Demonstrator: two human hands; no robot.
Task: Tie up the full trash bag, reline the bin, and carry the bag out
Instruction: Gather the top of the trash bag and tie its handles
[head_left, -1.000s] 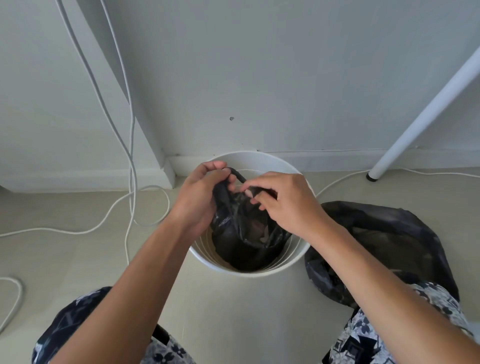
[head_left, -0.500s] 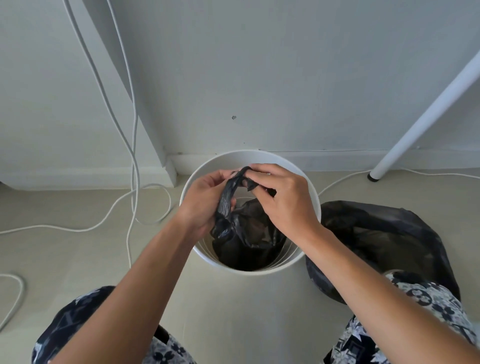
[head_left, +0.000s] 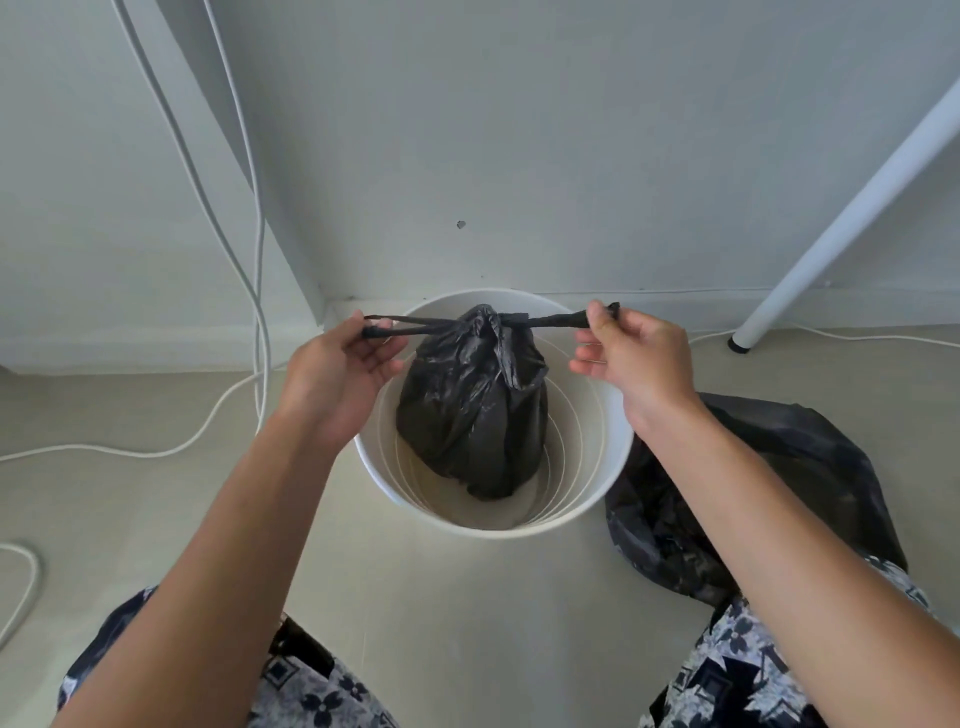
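Bag (head_left: 470, 410) judged soft, light; ends are pinched by left hand (head_left: 332, 374) & right hand (head_left: 636, 358) over bin (head_left: 597, 499); best gripped at knot.

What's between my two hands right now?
In the head view, the tied neck of the black trash bag sits between the left hand and right hand, its two tails stretched outward, above the white bin.

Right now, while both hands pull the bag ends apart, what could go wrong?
1. The thin ends held by the left hand and right hand look stretched taut; they may snap.
2. The bag sits in the light bin; a lift may tip it.
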